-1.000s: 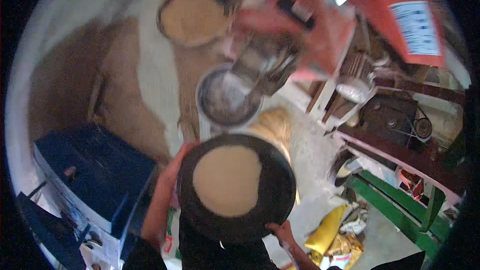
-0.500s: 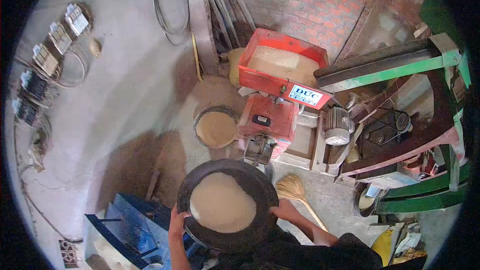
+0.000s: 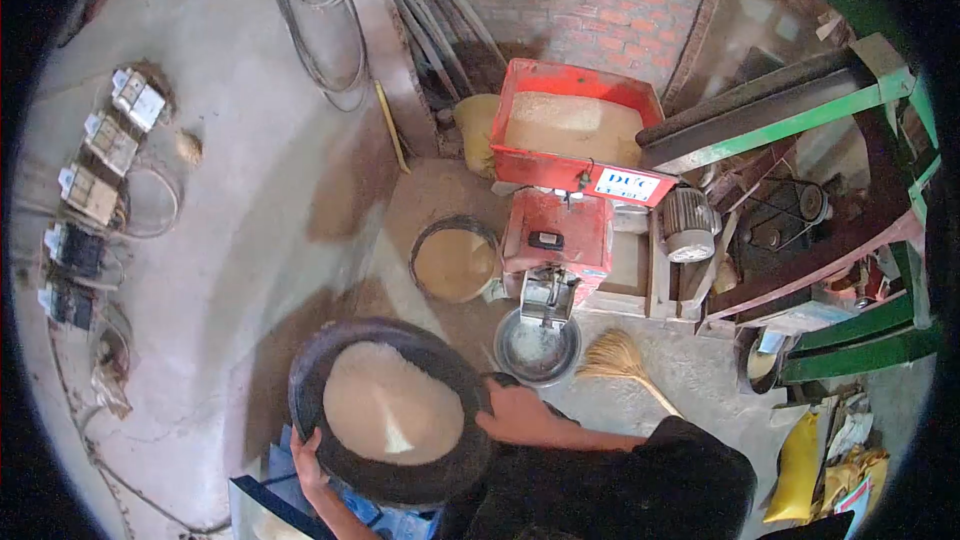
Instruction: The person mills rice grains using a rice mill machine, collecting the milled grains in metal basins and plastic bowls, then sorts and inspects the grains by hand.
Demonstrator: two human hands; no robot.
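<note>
both hands gripped the black basin (image 3: 390, 410) of grain at opposite rims, left hand (image 3: 308, 460) low, right hand (image 3: 515, 410) high. this kept the tilted load balanced, near the red mill (image 3: 565, 190).

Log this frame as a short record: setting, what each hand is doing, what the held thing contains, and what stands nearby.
Setting: milling shed, concrete floor, brick wall
Left hand: grips the near-left rim of the black basin
Right hand: grips the basin's right rim
Basin content: heap of pale grain
Red mill: hopper full of grain
Metal bowl: on the floor under the mill's spout
Round tub: left of the mill, filled with tan husk or bran
Broom: lying right of the bowl
Wall, left: row of electrical switches
</note>
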